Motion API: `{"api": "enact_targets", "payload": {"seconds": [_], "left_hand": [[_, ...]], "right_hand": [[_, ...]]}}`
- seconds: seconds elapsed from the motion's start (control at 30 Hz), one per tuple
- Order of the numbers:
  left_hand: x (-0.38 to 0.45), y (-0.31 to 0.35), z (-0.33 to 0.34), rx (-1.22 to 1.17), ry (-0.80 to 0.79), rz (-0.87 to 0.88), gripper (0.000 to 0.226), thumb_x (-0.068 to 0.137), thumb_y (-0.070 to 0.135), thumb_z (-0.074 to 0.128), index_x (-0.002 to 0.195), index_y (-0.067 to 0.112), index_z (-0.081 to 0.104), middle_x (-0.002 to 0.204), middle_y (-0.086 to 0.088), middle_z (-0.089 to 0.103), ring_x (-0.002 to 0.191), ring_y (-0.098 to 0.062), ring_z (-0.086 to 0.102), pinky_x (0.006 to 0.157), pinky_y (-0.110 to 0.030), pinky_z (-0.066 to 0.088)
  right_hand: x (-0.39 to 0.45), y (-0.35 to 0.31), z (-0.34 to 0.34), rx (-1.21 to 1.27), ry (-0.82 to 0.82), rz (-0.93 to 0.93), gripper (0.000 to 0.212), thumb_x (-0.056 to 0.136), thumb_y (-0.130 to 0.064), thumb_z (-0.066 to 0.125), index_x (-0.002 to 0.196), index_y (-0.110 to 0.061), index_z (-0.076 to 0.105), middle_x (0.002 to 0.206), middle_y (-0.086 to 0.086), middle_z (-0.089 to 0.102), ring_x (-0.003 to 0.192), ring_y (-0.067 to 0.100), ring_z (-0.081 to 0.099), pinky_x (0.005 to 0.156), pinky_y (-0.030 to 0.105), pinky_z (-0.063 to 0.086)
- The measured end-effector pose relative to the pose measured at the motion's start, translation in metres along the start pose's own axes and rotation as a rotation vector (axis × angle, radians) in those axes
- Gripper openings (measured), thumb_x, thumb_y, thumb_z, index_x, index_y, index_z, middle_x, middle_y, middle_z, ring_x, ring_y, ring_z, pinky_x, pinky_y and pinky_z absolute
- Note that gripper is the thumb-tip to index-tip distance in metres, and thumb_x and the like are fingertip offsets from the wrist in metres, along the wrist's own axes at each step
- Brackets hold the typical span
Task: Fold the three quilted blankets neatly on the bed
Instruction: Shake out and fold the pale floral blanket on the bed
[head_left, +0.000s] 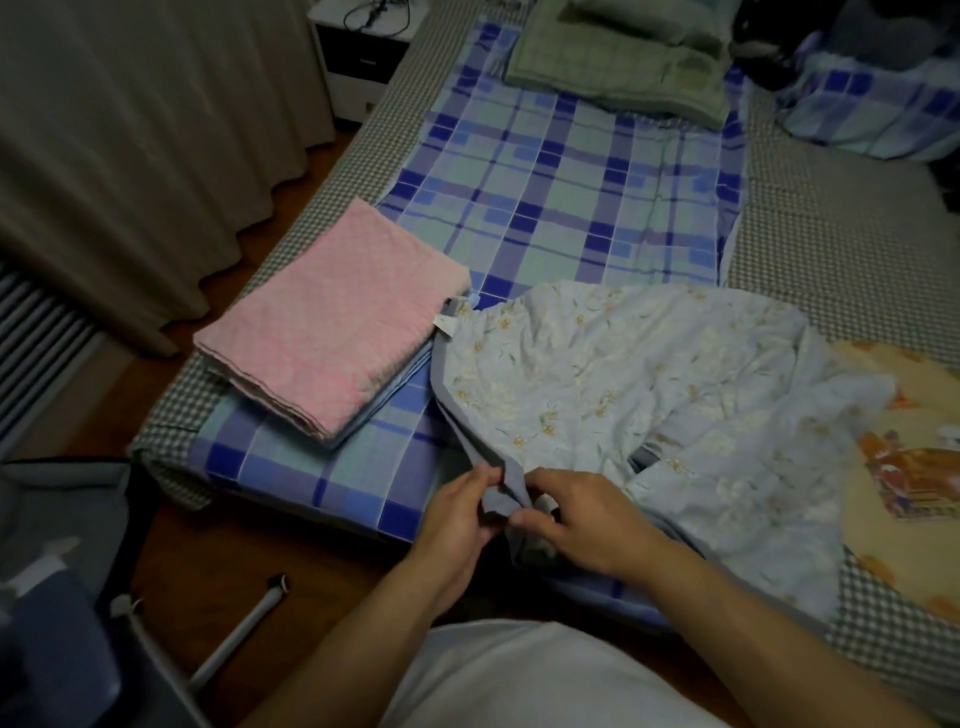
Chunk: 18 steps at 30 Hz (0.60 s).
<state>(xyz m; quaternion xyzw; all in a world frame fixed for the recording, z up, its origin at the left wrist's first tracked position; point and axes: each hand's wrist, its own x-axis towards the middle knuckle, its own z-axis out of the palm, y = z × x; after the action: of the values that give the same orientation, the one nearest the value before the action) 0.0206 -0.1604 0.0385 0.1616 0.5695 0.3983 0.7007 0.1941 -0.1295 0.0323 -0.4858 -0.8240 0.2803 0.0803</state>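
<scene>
Fingers (480, 480) of two hands pinch one floral blanket (623, 374) beside one folded pink blanket (332, 322).

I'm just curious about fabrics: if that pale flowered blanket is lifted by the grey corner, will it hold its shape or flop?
It will probably flop: the flowered blanket lies in soft rumples, and its grey edge bends where the left hand and right hand pinch it. It looks fairly light, being thin at the edge. It may drag across the plaid sheet rather than slide cleanly.
</scene>
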Motion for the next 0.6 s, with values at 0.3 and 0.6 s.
{"api": "enact_targets", "payload": {"seconds": [0.3,0.6], "left_hand": [[0.000,0.002,-0.004,0.429,0.296,0.204,0.042,0.087,0.006,0.070,0.109,0.038,0.055,0.103,0.009,0.065,0.092,-0.011,0.065,0.070,-0.024,0.056],[-0.003,0.000,0.012,0.077,0.141,-0.015,0.017,0.096,0.002,0.057,0.108,0.014,0.062,0.096,-0.007,0.076,0.094,-0.024,0.074,0.084,-0.039,0.061]], "right_hand": [[-0.005,-0.003,0.007,-0.250,0.461,-0.079,0.033,0.101,-0.038,0.045,0.087,-0.019,0.067,0.073,-0.003,0.060,0.054,0.020,0.056,0.045,0.031,0.042],[-0.024,-0.005,0.038,-0.304,0.435,-0.235,0.021,0.093,-0.024,0.060,0.111,-0.017,0.070,0.087,0.000,0.065,0.050,0.021,0.054,0.043,0.031,0.044]]}}
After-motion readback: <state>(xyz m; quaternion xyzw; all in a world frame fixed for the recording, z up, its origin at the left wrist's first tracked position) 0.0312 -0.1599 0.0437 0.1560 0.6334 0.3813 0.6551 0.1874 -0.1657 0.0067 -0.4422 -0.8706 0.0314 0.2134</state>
